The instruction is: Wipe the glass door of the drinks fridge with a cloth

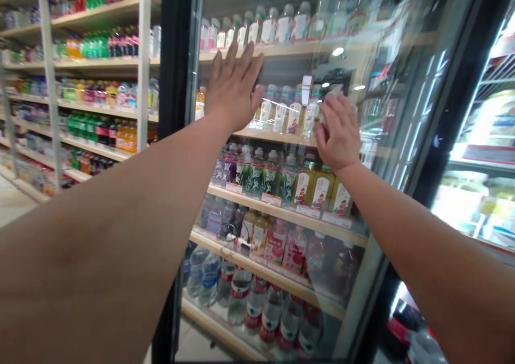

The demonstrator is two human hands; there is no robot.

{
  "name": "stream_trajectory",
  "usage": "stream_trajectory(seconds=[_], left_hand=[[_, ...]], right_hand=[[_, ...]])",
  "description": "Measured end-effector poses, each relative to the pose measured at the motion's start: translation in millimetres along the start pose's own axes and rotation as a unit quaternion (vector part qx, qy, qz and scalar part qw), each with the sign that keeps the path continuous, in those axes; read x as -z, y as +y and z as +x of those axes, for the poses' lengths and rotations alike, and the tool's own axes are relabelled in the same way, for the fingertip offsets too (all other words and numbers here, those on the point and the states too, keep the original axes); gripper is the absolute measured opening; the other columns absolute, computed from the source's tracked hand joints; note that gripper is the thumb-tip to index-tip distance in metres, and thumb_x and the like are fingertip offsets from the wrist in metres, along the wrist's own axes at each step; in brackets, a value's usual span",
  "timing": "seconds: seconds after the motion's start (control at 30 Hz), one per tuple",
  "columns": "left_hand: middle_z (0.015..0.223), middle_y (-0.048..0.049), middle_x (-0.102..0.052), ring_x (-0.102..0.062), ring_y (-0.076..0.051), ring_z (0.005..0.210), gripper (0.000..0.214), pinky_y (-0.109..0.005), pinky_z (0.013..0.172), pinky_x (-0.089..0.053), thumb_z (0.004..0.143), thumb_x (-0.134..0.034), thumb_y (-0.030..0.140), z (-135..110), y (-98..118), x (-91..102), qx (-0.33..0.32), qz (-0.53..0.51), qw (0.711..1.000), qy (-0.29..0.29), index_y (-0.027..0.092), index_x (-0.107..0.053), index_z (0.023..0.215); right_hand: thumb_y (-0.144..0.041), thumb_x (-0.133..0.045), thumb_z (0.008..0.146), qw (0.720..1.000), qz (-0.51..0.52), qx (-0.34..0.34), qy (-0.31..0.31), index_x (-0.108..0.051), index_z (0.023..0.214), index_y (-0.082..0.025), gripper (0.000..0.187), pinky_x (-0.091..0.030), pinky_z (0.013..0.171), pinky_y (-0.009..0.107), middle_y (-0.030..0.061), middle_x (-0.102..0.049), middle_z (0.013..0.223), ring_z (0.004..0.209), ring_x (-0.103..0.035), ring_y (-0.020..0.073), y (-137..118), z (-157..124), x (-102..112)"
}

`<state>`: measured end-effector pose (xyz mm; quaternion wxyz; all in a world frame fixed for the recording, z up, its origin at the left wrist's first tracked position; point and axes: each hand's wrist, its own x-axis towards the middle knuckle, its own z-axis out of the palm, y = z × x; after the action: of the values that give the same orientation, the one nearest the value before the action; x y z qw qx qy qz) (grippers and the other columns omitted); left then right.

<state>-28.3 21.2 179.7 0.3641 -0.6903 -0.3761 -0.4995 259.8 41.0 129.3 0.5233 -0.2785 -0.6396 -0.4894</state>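
My left hand [235, 87] is spread flat against the upper left of a glass door [281, 66], fingers apart and pointing up, with nothing in it. To its right, my right hand [340, 130] presses a crumpled whitish wipe [335, 91] against the same pane. Only bits of the wipe show past the fingertips and by the thumb; whether it is paper or cloth I cannot tell. Both arms reach forward from the lower corners. Ceiling lights and a bright rectangle reflect in the glass around my right hand.
A black door frame [174, 85] borders the pane on the left, and another dark upright stands on the right. Rows of drink bottles [269, 173] on shelves show in the glass. Open drink shelves [96, 63] run along the left. A brightly lit cooler [483, 165] is at the right.
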Motion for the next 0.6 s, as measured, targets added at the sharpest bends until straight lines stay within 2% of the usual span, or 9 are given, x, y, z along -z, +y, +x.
stream_trajectory(seconds=[0.07,0.2,0.27,0.33,0.4,0.47,0.5,0.53,0.6], left_hand=[[0.169,0.0244,-0.006,0.008,-0.017,0.16,0.08,-0.047,0.13,0.015,0.092,-0.017,0.065,-2,2,3.3,-0.005,-0.002,1.0,0.001,0.032,-0.02,0.165],[0.165,0.0279,-0.017,0.014,-0.011,0.159,0.08,-0.042,0.132,0.014,0.091,-0.01,0.069,-5,7,9.7,0.013,0.013,1.0,-0.025,0.039,-0.019,0.165],[0.165,0.028,-0.019,0.017,-0.008,0.158,0.08,-0.041,0.133,0.013,0.091,-0.008,0.069,-5,7,9.9,0.019,0.022,0.999,-0.031,0.041,-0.019,0.165],[0.167,0.0265,-0.013,0.016,-0.008,0.158,0.079,-0.041,0.133,0.011,0.092,-0.01,0.067,-5,6,8.1,0.017,0.025,0.999,-0.022,0.04,-0.019,0.165],[0.167,0.0257,-0.011,0.013,-0.01,0.159,0.077,-0.043,0.133,0.009,0.093,-0.013,0.065,-5,4,5.7,0.013,0.022,1.0,-0.009,0.041,-0.02,0.165],[0.167,0.0253,-0.013,0.012,-0.012,0.16,0.075,-0.046,0.133,0.008,0.093,-0.015,0.064,-5,3,3.7,0.011,0.018,1.0,-0.004,0.042,-0.019,0.165],[0.167,0.0252,-0.014,0.011,-0.013,0.16,0.075,-0.047,0.133,0.008,0.093,-0.016,0.064,-5,2,3.0,0.011,0.017,1.0,-0.006,0.043,-0.02,0.165],[0.167,0.0253,-0.014,0.01,-0.013,0.16,0.074,-0.047,0.134,0.007,0.094,-0.016,0.064,-4,2,2.5,0.013,0.019,1.0,-0.007,0.043,-0.02,0.165],[0.167,0.0256,-0.009,0.008,-0.014,0.16,0.073,-0.046,0.134,0.007,0.094,-0.019,0.062,-4,1,1.6,0.013,0.023,1.0,-0.007,0.042,-0.021,0.165]], right_hand=[[-0.033,-0.043,0.1,0.999,0.001,0.033,-0.036,-0.054,0.145,-0.026,0.047,-0.03,0.129,0.054,0.0046,-0.051,0.156,0.152,-0.037,0.0263,-7,0,5],[-0.034,-0.039,0.101,0.988,-0.019,-0.113,0.099,-0.059,0.139,-0.019,0.046,-0.035,0.125,0.057,0.0118,-0.056,0.149,0.146,-0.044,0.0306,2,-2,-1],[-0.036,-0.039,0.101,0.982,-0.017,-0.134,0.13,-0.062,0.136,-0.018,0.046,-0.035,0.124,0.059,0.0136,-0.057,0.147,0.145,-0.045,0.032,7,-5,-4],[-0.035,-0.04,0.1,0.99,0.001,-0.09,0.104,-0.061,0.137,-0.019,0.045,-0.033,0.126,0.059,0.012,-0.056,0.149,0.148,-0.042,0.0315,6,-7,-3],[-0.031,-0.044,0.099,0.999,0.027,-0.007,0.034,-0.058,0.141,-0.023,0.046,-0.031,0.128,0.057,0.0079,-0.054,0.153,0.151,-0.038,0.0297,2,0,2],[-0.028,-0.049,0.096,0.996,0.046,0.065,-0.046,-0.056,0.144,-0.027,0.048,-0.029,0.13,0.054,0.004,-0.052,0.155,0.152,-0.038,0.0273,0,20,7],[-0.027,-0.052,0.095,0.994,0.045,0.073,-0.069,-0.057,0.143,-0.027,0.048,-0.029,0.13,0.053,0.0038,-0.052,0.156,0.152,-0.038,0.0266,0,36,8],[-0.026,-0.053,0.095,0.995,0.037,0.06,-0.076,-0.057,0.143,-0.025,0.048,-0.028,0.131,0.051,0.005,-0.053,0.155,0.151,-0.039,0.0264,1,53,7],[-0.02,-0.054,0.096,0.996,-0.01,-0.088,-0.026,-0.058,0.141,-0.013,0.046,-0.028,0.13,0.049,0.012,-0.051,0.156,0.149,-0.039,0.0286,3,86,2]])
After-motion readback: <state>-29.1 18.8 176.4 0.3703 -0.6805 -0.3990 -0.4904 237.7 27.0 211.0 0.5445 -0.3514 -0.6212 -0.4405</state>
